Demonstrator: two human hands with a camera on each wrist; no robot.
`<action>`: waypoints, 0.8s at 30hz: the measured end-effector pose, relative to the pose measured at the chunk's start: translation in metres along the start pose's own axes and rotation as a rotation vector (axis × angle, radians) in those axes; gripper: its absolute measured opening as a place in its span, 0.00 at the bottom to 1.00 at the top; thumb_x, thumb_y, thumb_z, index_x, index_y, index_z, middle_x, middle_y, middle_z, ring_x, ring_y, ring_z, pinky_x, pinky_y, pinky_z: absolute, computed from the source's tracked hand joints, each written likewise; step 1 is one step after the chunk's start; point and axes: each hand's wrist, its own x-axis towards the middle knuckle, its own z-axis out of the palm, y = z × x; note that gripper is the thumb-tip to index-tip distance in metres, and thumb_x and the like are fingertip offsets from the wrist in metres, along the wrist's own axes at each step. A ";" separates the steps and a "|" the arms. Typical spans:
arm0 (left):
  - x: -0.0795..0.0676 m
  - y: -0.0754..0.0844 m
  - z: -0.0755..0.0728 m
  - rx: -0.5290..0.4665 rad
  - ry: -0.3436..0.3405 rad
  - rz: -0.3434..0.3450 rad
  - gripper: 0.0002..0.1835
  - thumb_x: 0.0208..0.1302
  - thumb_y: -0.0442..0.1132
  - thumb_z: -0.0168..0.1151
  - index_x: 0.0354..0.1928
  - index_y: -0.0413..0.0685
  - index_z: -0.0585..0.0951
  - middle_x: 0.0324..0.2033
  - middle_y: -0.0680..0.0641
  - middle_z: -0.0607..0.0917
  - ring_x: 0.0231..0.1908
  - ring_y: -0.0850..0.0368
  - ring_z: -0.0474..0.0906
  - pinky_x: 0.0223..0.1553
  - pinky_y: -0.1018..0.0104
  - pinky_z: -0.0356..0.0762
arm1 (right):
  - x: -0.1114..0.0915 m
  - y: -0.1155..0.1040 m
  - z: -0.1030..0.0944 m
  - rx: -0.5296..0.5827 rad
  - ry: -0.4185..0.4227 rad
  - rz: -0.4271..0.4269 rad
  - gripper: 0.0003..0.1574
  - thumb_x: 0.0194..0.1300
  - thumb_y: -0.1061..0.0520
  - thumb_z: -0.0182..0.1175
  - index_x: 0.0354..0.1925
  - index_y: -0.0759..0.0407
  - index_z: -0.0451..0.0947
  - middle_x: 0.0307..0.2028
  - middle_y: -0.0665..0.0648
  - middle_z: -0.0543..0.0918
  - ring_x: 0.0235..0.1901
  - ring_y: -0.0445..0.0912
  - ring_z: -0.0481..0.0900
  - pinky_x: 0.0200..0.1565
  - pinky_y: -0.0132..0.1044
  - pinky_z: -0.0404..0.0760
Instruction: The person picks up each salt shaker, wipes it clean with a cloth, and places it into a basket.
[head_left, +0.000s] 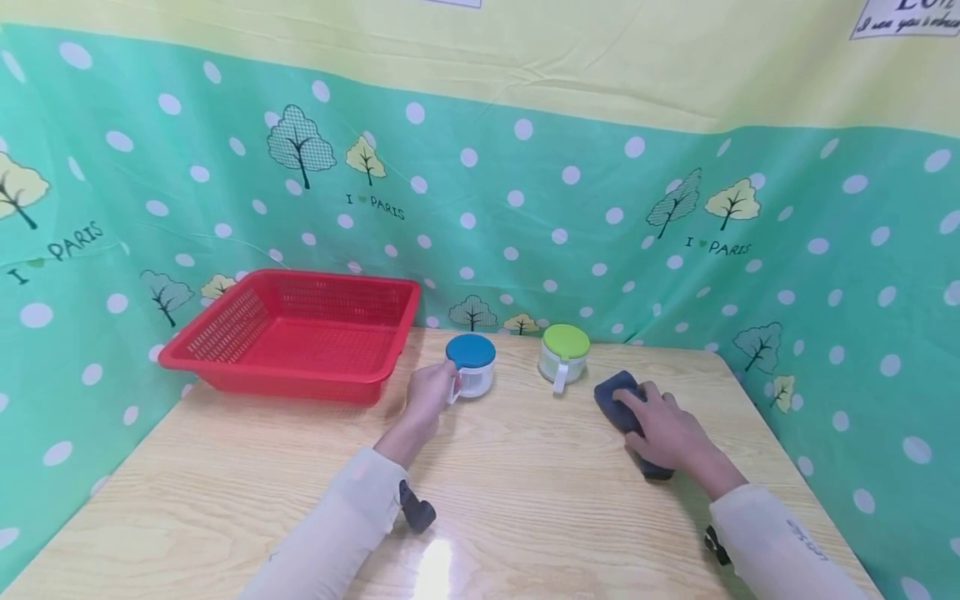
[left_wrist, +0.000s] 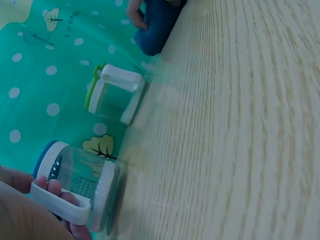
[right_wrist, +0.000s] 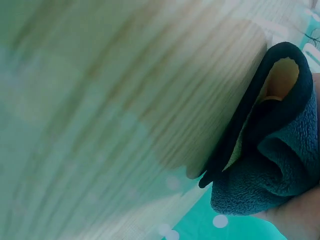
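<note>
My left hand [head_left: 429, 393] grips the white handle of a clear jar with a blue lid [head_left: 471, 352], which stands on the table. In the left wrist view the fingers pass through the handle [left_wrist: 62, 204]. A folded dark blue cloth [head_left: 618, 400] lies on the table under my right hand [head_left: 667, 429], its thumb and fingers curled over it. The right wrist view shows the cloth [right_wrist: 270, 165] bent in a loop, with fuzzy outer fabric. Between the two hands, farther back, stands a second clear jar with a green lid [head_left: 566, 343], its white handle facing me.
A red plastic basket [head_left: 375, 379] with perforated sides sits at the back left of the wooden table [head_left: 517, 500]. A green dotted curtain [head_left: 480, 217] hangs behind the table and along both sides.
</note>
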 end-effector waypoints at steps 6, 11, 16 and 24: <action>-0.001 -0.002 0.001 -0.077 0.051 0.026 0.10 0.56 0.39 0.54 0.23 0.43 0.79 0.22 0.47 0.77 0.31 0.52 0.70 0.30 0.64 0.66 | 0.001 -0.002 0.000 -0.018 0.014 -0.017 0.37 0.62 0.54 0.68 0.68 0.50 0.70 0.59 0.73 0.69 0.44 0.63 0.75 0.30 0.55 0.81; -0.003 -0.001 0.003 -0.176 -0.031 0.087 0.09 0.58 0.35 0.55 0.26 0.39 0.80 0.25 0.48 0.77 0.35 0.53 0.71 0.36 0.63 0.70 | 0.001 -0.001 -0.001 -0.056 0.049 -0.033 0.36 0.61 0.54 0.70 0.66 0.48 0.70 0.58 0.73 0.70 0.43 0.63 0.75 0.29 0.55 0.81; -0.005 0.001 0.004 -0.239 -0.119 0.138 0.09 0.64 0.34 0.52 0.30 0.38 0.80 0.30 0.46 0.78 0.40 0.51 0.72 0.47 0.58 0.70 | 0.002 0.002 -0.005 -0.097 0.087 -0.061 0.34 0.61 0.56 0.71 0.64 0.48 0.72 0.57 0.72 0.71 0.42 0.64 0.75 0.31 0.58 0.80; -0.009 0.005 0.016 -0.261 -0.123 0.166 0.08 0.59 0.31 0.53 0.24 0.42 0.78 0.30 0.47 0.77 0.37 0.53 0.71 0.43 0.60 0.70 | 0.003 0.004 -0.019 -0.123 0.116 -0.061 0.34 0.61 0.56 0.72 0.64 0.48 0.72 0.58 0.74 0.70 0.43 0.68 0.76 0.36 0.64 0.80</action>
